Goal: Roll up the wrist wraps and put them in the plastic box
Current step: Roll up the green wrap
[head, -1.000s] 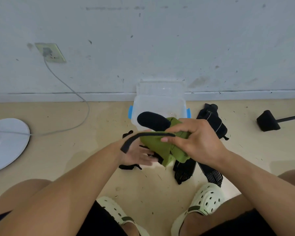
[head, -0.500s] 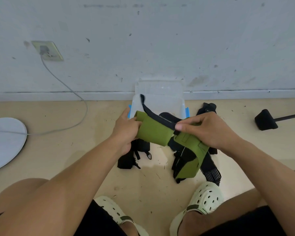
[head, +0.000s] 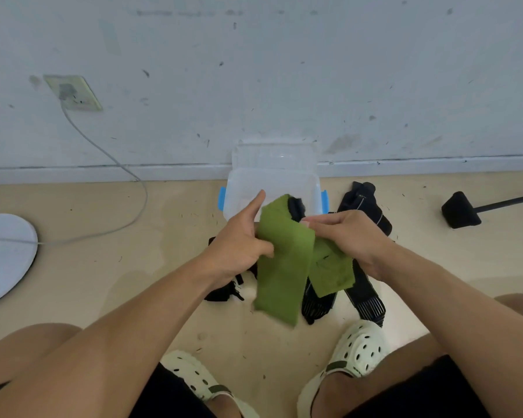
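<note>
Unfurling since a second ago: green wrap (head: 281, 267) now hangs loose, pinched by left hand (head: 239, 245) and right hand (head: 344, 236); rolling not begun, box (head: 242, 188) unfilled

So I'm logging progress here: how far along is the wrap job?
Early, by the look of it. Done: nothing rolled is visible in the box, though the hands hide part of it. In hand: the left hand and right hand hold the green wrap, hanging loose, not yet rolled. Left: the black wraps lie on the floor beside the box.
</note>
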Action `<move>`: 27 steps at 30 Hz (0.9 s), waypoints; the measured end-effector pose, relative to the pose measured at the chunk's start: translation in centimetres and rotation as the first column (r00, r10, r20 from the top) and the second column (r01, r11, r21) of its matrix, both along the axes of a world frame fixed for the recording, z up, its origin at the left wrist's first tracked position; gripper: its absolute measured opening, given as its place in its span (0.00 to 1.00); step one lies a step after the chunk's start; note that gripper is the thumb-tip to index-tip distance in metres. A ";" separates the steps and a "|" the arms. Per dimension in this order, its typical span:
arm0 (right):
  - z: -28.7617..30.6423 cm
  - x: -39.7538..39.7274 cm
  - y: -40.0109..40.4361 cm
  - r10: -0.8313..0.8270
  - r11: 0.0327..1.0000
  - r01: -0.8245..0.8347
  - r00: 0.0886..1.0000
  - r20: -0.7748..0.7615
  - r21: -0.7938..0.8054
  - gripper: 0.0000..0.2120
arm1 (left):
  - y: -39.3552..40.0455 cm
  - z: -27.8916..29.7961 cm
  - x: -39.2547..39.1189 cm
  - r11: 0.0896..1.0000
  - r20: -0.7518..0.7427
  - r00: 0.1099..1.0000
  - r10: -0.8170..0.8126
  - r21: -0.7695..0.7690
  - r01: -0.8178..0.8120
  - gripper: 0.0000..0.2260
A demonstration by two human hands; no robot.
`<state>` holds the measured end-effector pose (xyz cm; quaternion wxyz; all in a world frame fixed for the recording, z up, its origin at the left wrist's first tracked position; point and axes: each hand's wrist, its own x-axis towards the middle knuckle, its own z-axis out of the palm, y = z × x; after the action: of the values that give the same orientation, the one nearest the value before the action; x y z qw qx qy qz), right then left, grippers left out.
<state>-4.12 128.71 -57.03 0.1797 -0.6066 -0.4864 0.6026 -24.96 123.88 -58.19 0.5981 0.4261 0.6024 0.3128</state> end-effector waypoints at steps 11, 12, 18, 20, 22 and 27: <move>-1.2 -0.1 -0.4 -0.089 0.995 0.084 0.988 -0.123 -0.047 0.27 | -0.1 -0.7 0.3 0.988 -0.136 0.980 -0.146 -0.060 0.139 0.53; -1.3 -0.2 -0.5 -0.092 0.995 0.087 0.989 -0.119 -0.049 0.27 | 0.0 -0.9 0.3 0.989 -0.123 0.983 -0.137 -0.065 0.130 0.53; -0.7 -0.4 -0.7 -0.041 0.998 0.046 0.991 -0.127 0.039 0.26 | 0.6 -1.8 0.5 0.965 0.038 0.977 0.210 -0.166 -0.201 0.53; -0.2 -0.6 -0.7 0.081 0.995 -0.074 0.992 -0.099 0.069 0.26 | 0.9 -1.6 0.3 0.908 0.117 0.927 0.357 -0.278 -0.315 0.40; 0.3 -0.5 -0.7 0.226 0.974 -0.222 0.970 -0.093 0.053 0.26 | 1.1 -1.8 -0.3 0.846 0.157 0.872 0.463 -0.372 -0.382 0.23; -0.4 -0.4 -0.9 0.372 0.928 -0.373 0.926 0.058 0.013 0.18 | 1.5 -2.7 -1.6 0.773 0.083 0.778 0.623 -0.220 -0.595 0.08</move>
<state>-4.48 127.81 -57.40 0.0560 -0.5173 -0.6045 0.6032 -26.53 125.37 -60.90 0.5441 0.1263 0.6868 0.4652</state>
